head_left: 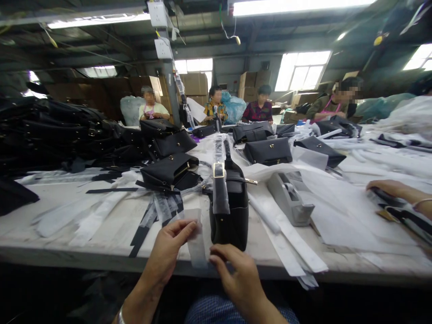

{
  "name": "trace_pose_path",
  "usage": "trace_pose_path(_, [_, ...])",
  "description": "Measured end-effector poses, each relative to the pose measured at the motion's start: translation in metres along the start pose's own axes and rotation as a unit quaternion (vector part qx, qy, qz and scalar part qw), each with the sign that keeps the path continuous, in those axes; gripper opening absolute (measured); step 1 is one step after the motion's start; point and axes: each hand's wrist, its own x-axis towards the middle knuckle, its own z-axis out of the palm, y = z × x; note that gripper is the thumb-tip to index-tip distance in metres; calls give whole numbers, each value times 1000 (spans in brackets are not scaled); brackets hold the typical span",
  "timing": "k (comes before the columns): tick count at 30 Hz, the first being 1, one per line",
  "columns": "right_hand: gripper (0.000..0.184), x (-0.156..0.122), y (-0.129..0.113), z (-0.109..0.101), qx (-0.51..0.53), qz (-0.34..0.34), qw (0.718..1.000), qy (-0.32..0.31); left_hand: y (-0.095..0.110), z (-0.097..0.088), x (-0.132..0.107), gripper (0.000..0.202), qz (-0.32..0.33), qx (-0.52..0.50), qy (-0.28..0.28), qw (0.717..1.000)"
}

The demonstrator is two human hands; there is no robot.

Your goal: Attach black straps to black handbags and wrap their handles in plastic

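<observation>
My left hand point(175, 238) pinches a translucent plastic strip point(197, 254) between thumb and fingers, and the strip hangs down past the table's front edge. Just right of its lower end is my right hand point(238, 272), with thumb and forefinger slightly apart and nothing visible between them. Right behind it stands a black handbag point(232, 225), end towards me. Its strap point(220, 191), with a gold buckle point(218, 169), is partly covered in clear plastic wrap. A gold zip pull point(251, 182) sticks out on the bag's right side.
A grey tape dispenser point(293, 202) sits right of the bag, by white foam strips point(297, 247). Black strips point(141, 229) lie to the left. More black handbags point(268, 150) and a large dark pile point(57, 135) cover the back. A co-worker's hand point(388, 188) reaches in from the right; several people sit opposite.
</observation>
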Motion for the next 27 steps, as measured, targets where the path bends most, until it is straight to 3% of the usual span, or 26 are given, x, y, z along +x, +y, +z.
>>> trace_pose_path(3, [15, -4, 6, -21, -67, 2, 993, 96, -6, -1, -8, 27, 1, 19, -1, 1000])
trace_pose_path(5, [18, -2, 11, -27, -99, 16, 990, 102, -12, 2, -14, 27, -5, 27, -10, 1000])
trace_pose_path(10, [16, 6, 12, -27, -96, 53, 994, 9, -32, 8, -31, 27, -15, 49, -43, 998])
trace_pose_path(14, [24, 9, 5, -34, 19, 117, 988, -97, -47, -2, -42, 28, -20, 65, -47, 997])
trace_pose_path(16, [27, 9, 3, -35, 75, 143, 981, -109, -53, -10, -47, 28, -23, 76, -44, 996])
trace_pose_path(19, [27, 6, 1, -30, 158, 158, 972, -74, -59, -19, -57, 24, -37, 96, -57, 993])
trace_pose_path(23, [24, 1, 2, -14, 234, 168, 958, 6, -57, -23, -72, 27, -61, 94, -115, 987])
trace_pose_path(27, [24, -2, 3, -5, 237, 162, 956, 58, -57, -22, -83, 31, -68, 113, -95, 987])
